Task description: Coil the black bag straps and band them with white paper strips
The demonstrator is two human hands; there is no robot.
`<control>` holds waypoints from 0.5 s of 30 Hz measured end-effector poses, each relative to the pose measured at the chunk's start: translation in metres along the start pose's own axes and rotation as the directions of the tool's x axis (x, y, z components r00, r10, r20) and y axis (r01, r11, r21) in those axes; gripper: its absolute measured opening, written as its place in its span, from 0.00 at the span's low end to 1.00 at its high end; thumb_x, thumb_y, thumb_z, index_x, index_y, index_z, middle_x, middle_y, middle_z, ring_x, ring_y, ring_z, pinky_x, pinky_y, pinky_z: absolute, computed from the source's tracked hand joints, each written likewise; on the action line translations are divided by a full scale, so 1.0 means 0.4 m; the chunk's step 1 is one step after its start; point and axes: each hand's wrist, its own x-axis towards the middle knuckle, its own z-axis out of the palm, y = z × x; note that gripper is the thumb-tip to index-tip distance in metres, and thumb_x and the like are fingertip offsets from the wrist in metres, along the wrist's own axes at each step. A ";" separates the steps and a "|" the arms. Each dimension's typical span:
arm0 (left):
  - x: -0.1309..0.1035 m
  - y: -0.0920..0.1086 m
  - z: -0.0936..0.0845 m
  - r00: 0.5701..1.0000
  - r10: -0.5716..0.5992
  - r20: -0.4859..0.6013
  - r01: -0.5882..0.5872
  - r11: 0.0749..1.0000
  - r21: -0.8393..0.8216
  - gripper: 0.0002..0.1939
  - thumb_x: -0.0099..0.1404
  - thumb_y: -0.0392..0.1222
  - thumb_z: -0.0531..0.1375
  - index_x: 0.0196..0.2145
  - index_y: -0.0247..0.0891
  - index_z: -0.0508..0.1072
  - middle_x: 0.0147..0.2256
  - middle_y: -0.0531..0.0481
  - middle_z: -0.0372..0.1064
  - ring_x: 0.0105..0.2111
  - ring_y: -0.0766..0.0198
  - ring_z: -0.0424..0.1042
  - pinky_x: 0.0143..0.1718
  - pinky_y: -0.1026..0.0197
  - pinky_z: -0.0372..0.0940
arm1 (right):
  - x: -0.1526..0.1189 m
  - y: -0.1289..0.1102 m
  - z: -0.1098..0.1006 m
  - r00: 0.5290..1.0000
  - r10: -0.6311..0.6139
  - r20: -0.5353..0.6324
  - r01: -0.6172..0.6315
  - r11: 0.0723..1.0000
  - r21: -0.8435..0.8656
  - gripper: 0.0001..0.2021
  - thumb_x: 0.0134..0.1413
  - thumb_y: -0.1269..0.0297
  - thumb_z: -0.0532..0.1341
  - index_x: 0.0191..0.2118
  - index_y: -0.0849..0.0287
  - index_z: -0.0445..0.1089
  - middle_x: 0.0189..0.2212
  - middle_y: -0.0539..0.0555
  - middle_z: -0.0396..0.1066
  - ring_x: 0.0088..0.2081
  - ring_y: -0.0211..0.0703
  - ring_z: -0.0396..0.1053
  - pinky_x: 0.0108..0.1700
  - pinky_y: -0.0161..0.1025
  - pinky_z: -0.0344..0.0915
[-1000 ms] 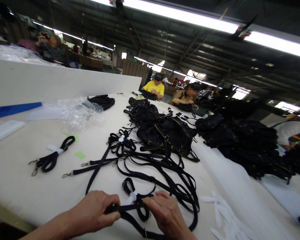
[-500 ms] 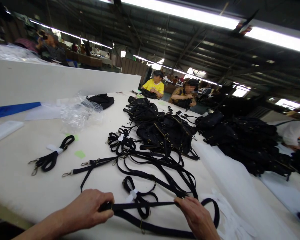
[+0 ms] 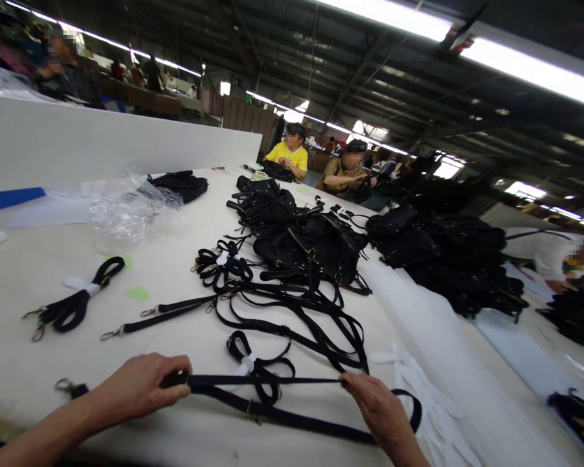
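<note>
A long black strap (image 3: 272, 381) is stretched across the front of the table between my two hands. My left hand (image 3: 141, 389) is closed round its left part, and a metal clip (image 3: 64, 385) on a black strap end shows beyond my wrist. With thumb and fingers, my right hand (image 3: 377, 408) pinches the strap farther right; a loop of it curves out past the hand. A lower length of strap hangs slack beneath. Just behind lies a bundled strap (image 3: 253, 366) with a white band round it. Loose straps (image 3: 292, 331) with clips spread farther back.
Another banded strap bundle (image 3: 78, 301) lies at left, near a green paper scrap (image 3: 138, 293). Black bags (image 3: 311, 246) are piled mid-table, with more (image 3: 448, 259) at right. Clear plastic (image 3: 131, 211) lies by a white partition (image 3: 126, 139). White strips (image 3: 428, 408) lie at right. Co-workers sit beyond.
My left hand has moved left along the strap, and the stretch between my hands is longer. A clip now shows beside my left wrist. The whole view has shifted slightly.
</note>
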 end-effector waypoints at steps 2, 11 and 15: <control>0.014 -0.017 0.004 1.000 0.001 0.013 -0.001 1.000 0.009 0.15 0.64 0.56 0.54 0.38 0.48 0.75 0.27 0.54 0.74 0.28 0.58 0.72 0.29 0.62 0.53 | 0.013 -0.025 -0.014 0.991 0.075 0.112 -0.078 0.997 0.018 0.15 0.64 0.56 0.52 0.44 0.46 0.76 0.39 0.50 0.80 0.40 0.49 0.77 0.42 0.43 0.73; 0.054 -0.191 -0.120 0.962 -0.172 -0.212 0.135 0.974 -0.180 0.28 0.65 0.66 0.49 0.54 0.51 0.71 0.55 0.52 0.72 0.54 0.51 0.70 0.55 0.56 0.61 | 0.132 -0.170 -0.082 0.916 0.173 0.361 -0.287 0.913 0.290 0.19 0.61 0.47 0.54 0.49 0.48 0.74 0.50 0.50 0.76 0.52 0.49 0.72 0.57 0.44 0.66; 0.005 -0.263 -0.129 0.942 -0.203 -0.267 0.166 0.974 -0.154 0.27 0.65 0.65 0.51 0.54 0.49 0.71 0.56 0.52 0.71 0.54 0.51 0.70 0.56 0.55 0.62 | 0.178 -0.227 -0.054 0.927 0.041 0.374 -0.194 0.904 0.382 0.16 0.63 0.51 0.53 0.46 0.49 0.75 0.48 0.51 0.77 0.50 0.48 0.73 0.55 0.42 0.66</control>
